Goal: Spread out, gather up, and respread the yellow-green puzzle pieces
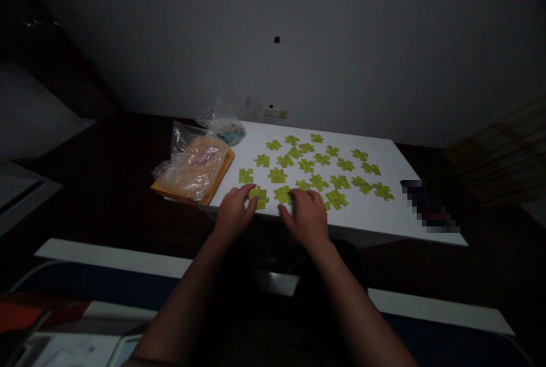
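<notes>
Two yellow-green puzzle pieces sit at the near edge of the white tabletop (384, 213), each under a fingertip. The left grip (234, 211) rests palm down with its fingers loosely spread, closed on nothing; its fingertips touch the left piece (260, 197) from the left side. The right grip (305, 217) lies flat too, open and holding nothing, with its index finger and thumb against the right piece (282, 194). Its knuckles cover part of the pieces just behind. The two touched pieces lie just beside each other, between the two grips, and whether they touch I cannot tell.

Beyond them the scattered pieces (277, 175) spread in loose rows across the middle of the tabletop, apart from one another. All are flat and matt, of one plain colour, with the usual knobs and notches on their edges.

At the left end lies a crinkled clear plastic bag (194, 166), glossy and creased, on a flat orange envelope (222, 179) that overhangs the tabletop's edge. A second, puffed clear bag (222, 121) stands behind it. A dark object (429, 207), blurred out, lies at the right end. The grey wall (341, 42) behind is smooth, with a small dark spot.
</notes>
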{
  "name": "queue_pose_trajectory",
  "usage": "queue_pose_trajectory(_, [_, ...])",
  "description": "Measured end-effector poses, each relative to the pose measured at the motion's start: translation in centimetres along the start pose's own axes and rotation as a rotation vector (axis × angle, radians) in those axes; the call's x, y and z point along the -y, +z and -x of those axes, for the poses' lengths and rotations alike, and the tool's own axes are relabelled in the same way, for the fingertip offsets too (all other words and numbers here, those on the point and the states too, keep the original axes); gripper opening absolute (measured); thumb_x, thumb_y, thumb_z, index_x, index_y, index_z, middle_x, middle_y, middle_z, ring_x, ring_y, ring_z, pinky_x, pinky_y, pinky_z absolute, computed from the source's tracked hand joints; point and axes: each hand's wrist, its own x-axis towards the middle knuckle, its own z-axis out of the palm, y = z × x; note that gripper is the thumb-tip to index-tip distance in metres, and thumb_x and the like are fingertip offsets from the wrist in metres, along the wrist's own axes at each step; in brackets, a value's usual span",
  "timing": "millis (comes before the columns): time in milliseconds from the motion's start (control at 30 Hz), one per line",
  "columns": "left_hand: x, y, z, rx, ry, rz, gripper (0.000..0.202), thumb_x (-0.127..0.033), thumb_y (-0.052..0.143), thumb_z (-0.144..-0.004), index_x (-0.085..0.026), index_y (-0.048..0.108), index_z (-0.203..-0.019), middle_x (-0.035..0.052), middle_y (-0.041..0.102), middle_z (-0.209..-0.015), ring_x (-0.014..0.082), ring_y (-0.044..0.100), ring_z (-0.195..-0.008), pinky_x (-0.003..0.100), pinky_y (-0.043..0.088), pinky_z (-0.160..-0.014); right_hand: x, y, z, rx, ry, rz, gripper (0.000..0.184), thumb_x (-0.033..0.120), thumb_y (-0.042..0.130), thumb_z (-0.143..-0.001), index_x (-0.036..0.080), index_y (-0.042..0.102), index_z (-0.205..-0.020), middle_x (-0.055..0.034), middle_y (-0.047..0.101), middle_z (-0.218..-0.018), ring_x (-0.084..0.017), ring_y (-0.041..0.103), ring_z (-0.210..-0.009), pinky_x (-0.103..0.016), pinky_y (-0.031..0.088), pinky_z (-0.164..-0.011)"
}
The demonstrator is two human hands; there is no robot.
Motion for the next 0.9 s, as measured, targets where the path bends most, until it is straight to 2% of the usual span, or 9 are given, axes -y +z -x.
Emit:
queue_pose_trajectory(67, [0.1,0.7,-1.2,0.028,0.068,-0.103,0.039,-0.033,0.063,-0.104,-0.018,0.076,-0.138,0.0113,0.081,-0.107,0.0311,0.072,-0.102,0.046,0.059,-0.095,0.1,0.2,-0.6,0.038,0.003,0.036,0.049,0.05,0.072,-0.101,0.017,0.07,-0.138,-0.0202,0.079,-0.125,-0.043,0.059,-0.124,-0.058,0.052,-0.105])
queue_pose_trajectory(167, [0.3,1.4,-1.8,0.037,0.127,-0.207,0.037,-0.032,0.062,-0.106,-0.018,0.075,-0.137,0.0143,0.08,-0.122,0.0341,0.07,-0.113,0.051,0.057,-0.102,0.0,0.5,-1.1,0.075,-0.015,0.01,0.044,0.045,0.07,-0.103,0.019,0.07,-0.138,-0.0198,0.078,-0.126,-0.044,0.057,-0.124,-0.058,0.051,-0.105])
queue_pose_trajectory(300, [0.3,1.6,-0.4,-0.03,0.192,-0.246,0.028,-0.029,0.064,-0.106,-0.022,0.079,-0.129,0.0151,0.075,-0.132,0.0336,0.068,-0.122,0.051,0.056,-0.104,-1.0,0.4,-1.1,0.089,-0.028,-0.096,0.041,0.036,0.065,-0.102,0.021,0.07,-0.14,-0.0162,0.077,-0.133,-0.042,0.056,-0.125,-0.059,0.05,-0.109])
queue_pose_trajectory(400, [0.2,1.9,1.7,-0.022,0.279,-0.229,0.023,-0.024,0.063,-0.107,-0.024,0.079,-0.123,0.0132,0.077,-0.136,0.0324,0.068,-0.13,0.051,0.056,-0.105,-1.9,0.3,-1.2,0.121,-0.044,-0.143,0.043,0.032,0.063,-0.101,0.021,0.069,-0.142,-0.0148,0.077,-0.136,-0.041,0.055,-0.128,-0.06,0.047,-0.112])
queue_pose_trajectory(500, [0.1,2.6,3.9,0.001,0.33,-0.231,0.028,-0.023,0.06,-0.108,-0.024,0.075,-0.132,0.0131,0.076,-0.143,0.0321,0.067,-0.137,0.054,0.055,-0.112,-2.3,0.2,-1.4,0.156,-0.071,-0.173,0.045,0.028,0.061,-0.1,0.021,0.068,-0.144,-0.0145,0.076,-0.137,-0.041,0.054,-0.129,-0.06,0.046,-0.114])
queue_pose_trajectory(633, [0.3,3.8,6.1,-0.046,0.357,-0.283,0.045,-0.021,0.059,-0.107,-0.021,0.063,-0.153,0.0152,0.068,-0.159,0.0338,0.057,-0.155,0.058,0.047,-0.126,-2.3,0.1,-1.7,0.168,-0.096,-0.19,0.047,0.027,0.059,-0.1,0.02,0.067,-0.145,-0.016,0.075,-0.136,-0.039,0.056,-0.129,-0.057,0.048,-0.111])
queue_pose_trajectory(767, [0.6,4.8,7.1,-0.071,0.341,-0.346,0.058,-0.019,0.059,-0.106,-0.019,0.053,-0.164,0.0166,0.064,-0.165,0.0342,0.052,-0.161,0.058,0.04,-0.133,-2.2,0.0,-1.9,0.194,-0.1,-0.162,0.05,0.025,0.058,-0.099,0.021,0.065,-0.148,-0.0164,0.076,-0.135,-0.041,0.056,-0.129,-0.059,0.049,-0.108])
queue_pose_trajectory(900, [0.7,5.2,7.4,-0.065,0.329,-0.378,0.065,-0.019,0.06,-0.104,-0.021,0.049,-0.169,0.0153,0.062,-0.168,0.0342,0.052,-0.162,0.057,0.037,-0.135,-2.1,-0.1,-1.9,0.195,-0.11,-0.074,0.05,0.018,0.056,-0.098,0.025,0.067,-0.146,-0.0131,0.074,-0.146,-0.042,0.055,-0.131,-0.061,0.047,-0.108])
